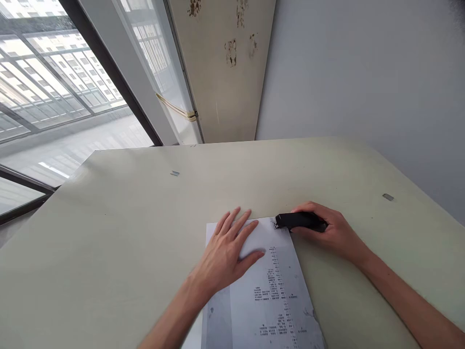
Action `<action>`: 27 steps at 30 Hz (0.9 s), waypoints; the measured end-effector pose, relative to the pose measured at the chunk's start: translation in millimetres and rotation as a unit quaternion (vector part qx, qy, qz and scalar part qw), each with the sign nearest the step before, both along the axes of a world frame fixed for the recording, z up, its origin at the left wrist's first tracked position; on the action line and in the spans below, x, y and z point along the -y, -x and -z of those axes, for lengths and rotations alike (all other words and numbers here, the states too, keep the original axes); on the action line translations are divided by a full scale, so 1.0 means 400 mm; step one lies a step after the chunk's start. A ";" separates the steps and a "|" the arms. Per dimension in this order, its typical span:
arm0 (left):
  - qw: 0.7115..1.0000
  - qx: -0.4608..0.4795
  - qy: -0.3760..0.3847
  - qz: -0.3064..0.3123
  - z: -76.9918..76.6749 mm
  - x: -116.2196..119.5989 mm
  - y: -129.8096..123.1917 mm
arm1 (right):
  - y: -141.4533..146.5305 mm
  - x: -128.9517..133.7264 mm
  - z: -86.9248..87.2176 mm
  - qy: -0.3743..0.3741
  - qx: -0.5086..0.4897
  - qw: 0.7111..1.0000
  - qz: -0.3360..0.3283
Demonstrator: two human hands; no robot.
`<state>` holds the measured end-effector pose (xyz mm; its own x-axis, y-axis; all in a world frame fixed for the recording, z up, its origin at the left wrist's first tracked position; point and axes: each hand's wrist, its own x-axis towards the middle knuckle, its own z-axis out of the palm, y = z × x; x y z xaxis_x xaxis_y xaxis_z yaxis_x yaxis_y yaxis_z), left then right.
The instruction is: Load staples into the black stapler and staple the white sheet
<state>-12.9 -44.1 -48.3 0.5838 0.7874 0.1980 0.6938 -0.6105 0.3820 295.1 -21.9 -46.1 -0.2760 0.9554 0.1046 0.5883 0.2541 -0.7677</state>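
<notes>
A printed sheet of paper [269, 286], or a stack of them, lies on the pale table [109, 252] and runs off the bottom of the view. My left hand [229, 252] rests flat on its upper left part, fingers spread. My right hand [327, 228] is wrapped round a black stapler [300, 220]. The stapler lies sideways, its front end over the paper's top right corner. Whether the paper sits between its jaws cannot be made out.
Small staple strips lie on the table, one [175, 173] at the back left and another [388, 197] at the right. Behind the table are a grey wall [345, 72], a stained beige panel [228, 92] and a window with railings on the left.
</notes>
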 end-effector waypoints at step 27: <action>1.000 0.018 -0.007 0.000 0.009 0.003 -0.001 | 0.124 -0.051 -0.130 -0.015 0.112 0.992 0.052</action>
<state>-12.4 -45.3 -52.0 0.5761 0.7846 0.2290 0.6801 -0.6155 0.3982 245.3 -1.4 5.8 -0.1947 0.9776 0.0801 0.7680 0.2027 -0.6075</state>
